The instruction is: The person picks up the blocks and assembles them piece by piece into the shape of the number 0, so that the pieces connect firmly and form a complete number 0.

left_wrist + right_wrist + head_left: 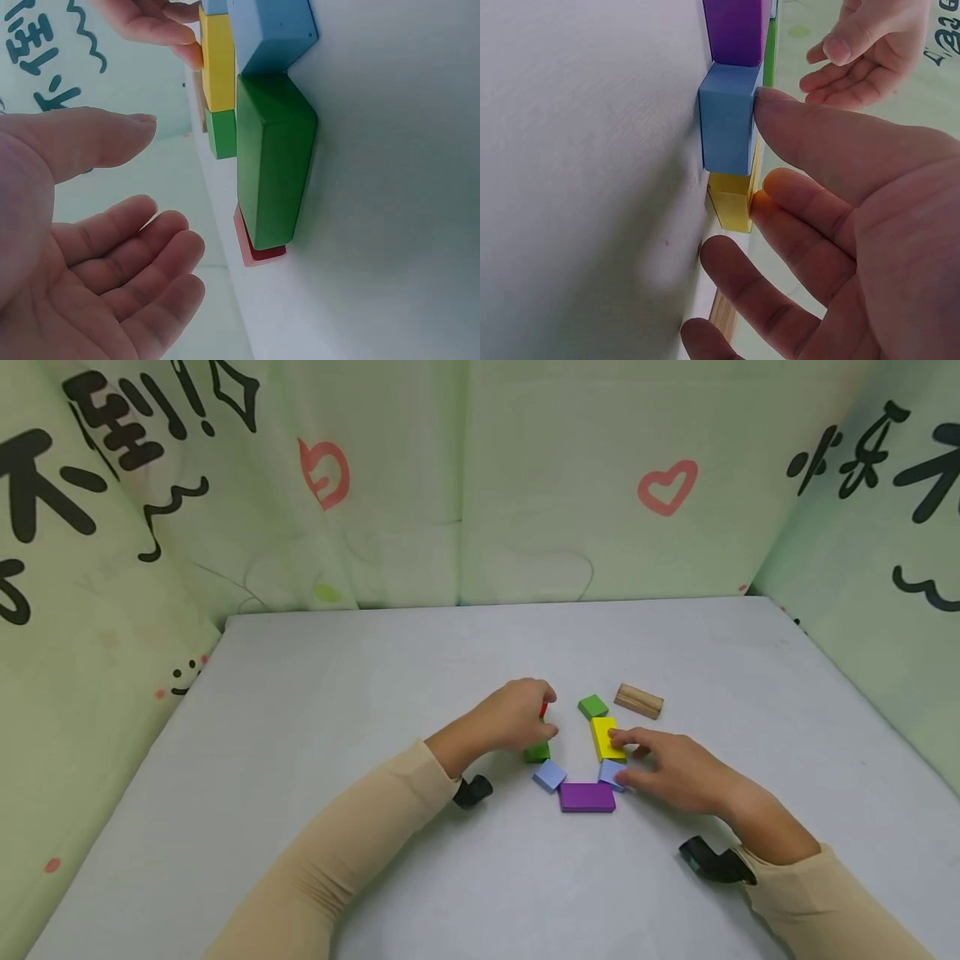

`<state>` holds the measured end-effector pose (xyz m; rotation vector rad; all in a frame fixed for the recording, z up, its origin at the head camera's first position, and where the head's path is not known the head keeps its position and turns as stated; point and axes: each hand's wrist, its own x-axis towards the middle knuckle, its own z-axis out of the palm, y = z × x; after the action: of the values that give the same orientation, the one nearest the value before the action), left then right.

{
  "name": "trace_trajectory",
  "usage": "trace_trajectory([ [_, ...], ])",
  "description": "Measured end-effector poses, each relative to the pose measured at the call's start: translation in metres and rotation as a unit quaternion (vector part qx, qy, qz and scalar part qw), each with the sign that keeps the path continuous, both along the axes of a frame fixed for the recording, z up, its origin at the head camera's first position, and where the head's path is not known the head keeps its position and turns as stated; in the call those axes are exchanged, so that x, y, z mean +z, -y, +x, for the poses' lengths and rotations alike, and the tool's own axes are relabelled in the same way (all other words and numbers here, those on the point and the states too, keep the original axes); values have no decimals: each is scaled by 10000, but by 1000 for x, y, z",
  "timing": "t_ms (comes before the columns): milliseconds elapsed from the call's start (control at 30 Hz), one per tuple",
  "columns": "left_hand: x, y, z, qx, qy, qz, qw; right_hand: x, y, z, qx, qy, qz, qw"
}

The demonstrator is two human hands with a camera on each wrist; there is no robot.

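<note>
My left hand (pixel 517 714) hovers with relaxed fingers beside a green block (pixel 537 752) and a red block (pixel 543 710), which it partly hides in the head view. Nothing lies between its thumb and fingers in the left wrist view. My right hand (pixel 678 768) has its thumb at the edge of a light blue block (pixel 727 124) and its fingertips at a yellow block (pixel 602 737). A purple block (pixel 587 798) forms the near side of the arrangement, with another light blue block (pixel 550 776) at its left corner. Beyond the yellow one sits a smaller green block (pixel 593 707).
A wood-coloured block (pixel 639 701) lies apart at the back right of the arrangement. All blocks rest on a white table (pixel 360 693). Pale green curtains (pixel 540 543) with dark characters and hearts hang behind and on both sides.
</note>
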<state>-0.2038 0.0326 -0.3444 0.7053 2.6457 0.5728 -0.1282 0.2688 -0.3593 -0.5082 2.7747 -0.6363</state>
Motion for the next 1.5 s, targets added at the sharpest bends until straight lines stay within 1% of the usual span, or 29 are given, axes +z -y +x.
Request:
trace_trajectory([
  [167,-1,5,6,-106,-52,34,9999,0,0,1,-4,4,-33,10000],
  [333,-3,10,12,-232,-150,-35,9996,0,0,1,7,-11,-26,10000],
  [533,-5,11,19,-296,-146,-121,9994,-1,-1,1,29,-21,22,10000],
  [633,-6,10,23,-288,-133,-172,9993,-1,-1,0,34,-50,30,10000],
  [933,-9,8,32,-101,15,-259,9996,-1,-1,1,36,-23,1,10000],
  [1167,-11,10,36,-155,-70,-408,9990,0,-1,0,70,-72,13,9999],
  [1500,-12,11,39,-277,-187,-387,9987,-1,-1,0,67,-65,7,10000],
])
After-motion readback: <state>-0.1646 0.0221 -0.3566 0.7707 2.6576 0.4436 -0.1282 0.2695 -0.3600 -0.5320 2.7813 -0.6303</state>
